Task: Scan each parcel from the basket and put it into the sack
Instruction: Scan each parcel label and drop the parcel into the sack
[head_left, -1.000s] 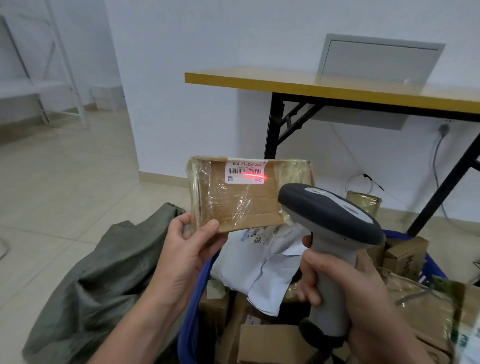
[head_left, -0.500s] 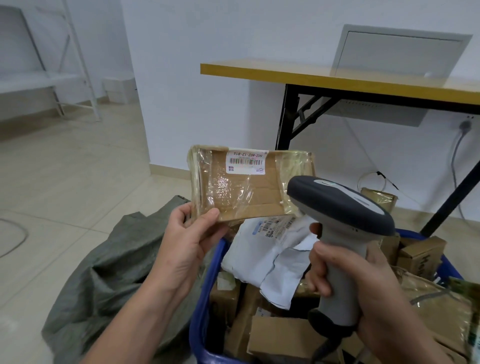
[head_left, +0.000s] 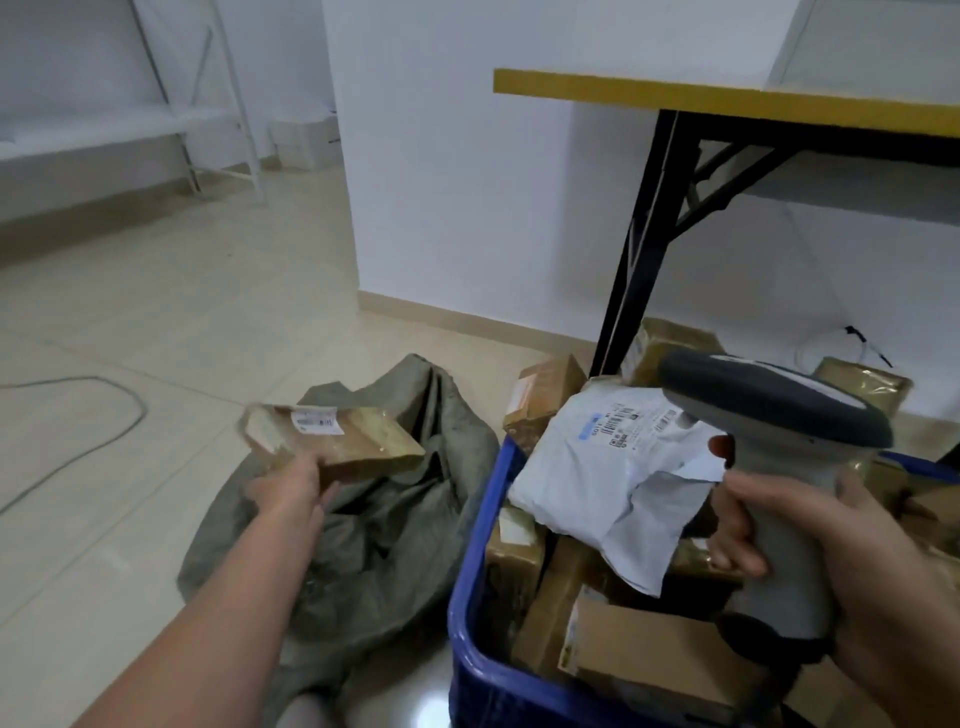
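Observation:
My left hand (head_left: 288, 486) grips a flat brown parcel (head_left: 337, 436) wrapped in clear tape, white label up, held out low over the grey-green sack (head_left: 384, 525) that lies crumpled on the floor. My right hand (head_left: 810, 530) holds the grey barcode scanner (head_left: 769, 415) by its handle above the blue basket (head_left: 467, 613). The basket is full of several cardboard parcels with a white poly mailer (head_left: 608, 467) on top. The hand and parcel are motion-blurred.
A yellow-topped table (head_left: 727, 98) with black legs stands behind the basket against the white wall. A grey cable (head_left: 104, 415) curves over the tiled floor at left. White shelving (head_left: 156, 124) stands far left. More parcels sit behind the basket.
The parcel was upright in front of the scanner with the red beam on its label. My left hand has since swung it down and left over the sack. The view turned left.

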